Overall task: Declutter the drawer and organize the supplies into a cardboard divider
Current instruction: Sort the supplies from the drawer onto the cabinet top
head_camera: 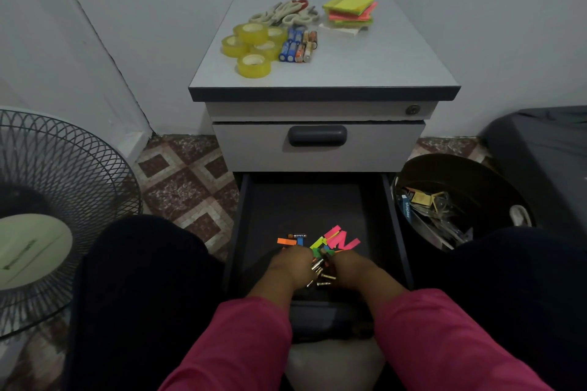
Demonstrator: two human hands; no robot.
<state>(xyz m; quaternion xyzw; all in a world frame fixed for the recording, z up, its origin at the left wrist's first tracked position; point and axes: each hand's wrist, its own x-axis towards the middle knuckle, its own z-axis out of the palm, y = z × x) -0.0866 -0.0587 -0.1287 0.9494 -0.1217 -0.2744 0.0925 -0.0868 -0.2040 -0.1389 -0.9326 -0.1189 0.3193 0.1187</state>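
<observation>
**Both hands deep in the open drawer**

Pink sleeves (247, 343) run down from the bottom edge into the pulled-out drawer (244, 232), where the left hand (290, 268) and right hand (351, 270) lie close together over a small heap near the drawer's front edge. Both are seen from the back, knuckles up. Their fingers curl down into the heap; whether they grip anything cannot be told. Between the hands lie small metallic batteries (320, 276), jumbled at all angles. Just beyond the knuckles, toward the drawer's middle, lie bright paper flags (341, 240) in pink, green and orange, and one more battery (297, 235) beside an orange strip. The back half of the drawer floor is dark and bare.

Above the open drawer a second drawer (317, 146) is closed. On the cabinet's surface (397, 57), near the back left corner, lie scissors (286, 13); in front of them, along the left edge, stands a cluster of yellow tape rolls (252, 47), with a row of batteries touching its right side. Sticky notes (349, 11) are stacked near the back right.

On the floor, a bin (460, 174) holding packaging stands right of the drawer, and a fan (47, 200) stands well to the left.
</observation>
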